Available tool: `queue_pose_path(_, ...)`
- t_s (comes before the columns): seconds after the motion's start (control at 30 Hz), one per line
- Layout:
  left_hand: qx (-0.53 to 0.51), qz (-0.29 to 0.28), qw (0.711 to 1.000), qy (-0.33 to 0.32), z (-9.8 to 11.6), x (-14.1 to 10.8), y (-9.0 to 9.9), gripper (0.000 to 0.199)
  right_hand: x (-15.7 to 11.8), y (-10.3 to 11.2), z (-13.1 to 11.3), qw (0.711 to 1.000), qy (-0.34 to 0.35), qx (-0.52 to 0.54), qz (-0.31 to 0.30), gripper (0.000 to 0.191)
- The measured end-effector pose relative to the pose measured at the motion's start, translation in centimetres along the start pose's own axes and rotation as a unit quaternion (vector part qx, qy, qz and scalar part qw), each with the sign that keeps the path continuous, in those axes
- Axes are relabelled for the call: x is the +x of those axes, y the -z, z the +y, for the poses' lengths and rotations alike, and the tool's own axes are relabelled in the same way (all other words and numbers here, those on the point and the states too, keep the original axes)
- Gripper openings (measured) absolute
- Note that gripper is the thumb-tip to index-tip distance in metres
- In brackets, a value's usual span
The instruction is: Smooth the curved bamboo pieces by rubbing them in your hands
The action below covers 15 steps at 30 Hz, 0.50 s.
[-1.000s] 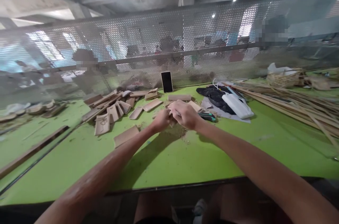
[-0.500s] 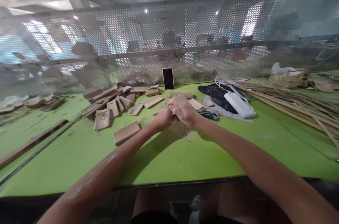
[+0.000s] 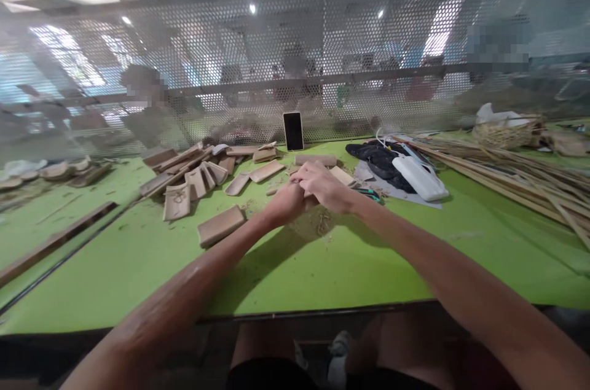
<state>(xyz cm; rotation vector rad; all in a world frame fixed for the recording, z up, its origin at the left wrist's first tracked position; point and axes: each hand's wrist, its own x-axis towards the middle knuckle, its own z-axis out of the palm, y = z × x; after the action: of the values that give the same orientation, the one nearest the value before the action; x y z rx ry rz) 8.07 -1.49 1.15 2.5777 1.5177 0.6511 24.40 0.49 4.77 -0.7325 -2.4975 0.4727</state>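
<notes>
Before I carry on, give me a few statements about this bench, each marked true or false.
1. The phone stands upright in front of the perforated screen. True.
2. The two hands are well apart. False: the right hand overlaps the left hand.
3. Curled shavings lie on the green table. True.
4. The white object lies left of both hands. False: it lies to their right.
5. The long thin strips are on the right side. True.
</notes>
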Motion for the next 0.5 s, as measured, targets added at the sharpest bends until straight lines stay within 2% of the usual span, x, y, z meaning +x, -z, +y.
queue_pose_path(0.17,0.005,-0.005,1.000,0.013,0.07,-0.09,-0.11,0.023,-0.24,0.10,-0.22,0.999,-0.048,0.020,-0.006,0.060)
queue_pose_path(0.3,0.000,0.030,0.999,-0.023,-0.29,0.03,-0.49,0.021,-0.06,-0.20,-0.47,0.998,0.049,0.028,0.016,0.054)
queue_pose_path(0.33,-0.001,0.038,0.999,-0.030,-0.42,0.08,-0.59,0.022,0.01,-0.25,-0.48,0.998,0.051,0.030,0.019,0.053)
queue_pose_path(0.43,-0.009,0.024,0.999,-0.029,-0.75,0.21,-0.83,0.021,0.14,-0.31,-0.37,0.998,-0.011,0.063,0.022,0.054)
queue_pose_path(0.5,-0.008,0.027,0.999,-0.035,-0.88,0.24,-0.89,0.021,0.10,-0.31,-0.38,0.996,-0.002,0.080,0.025,0.052)
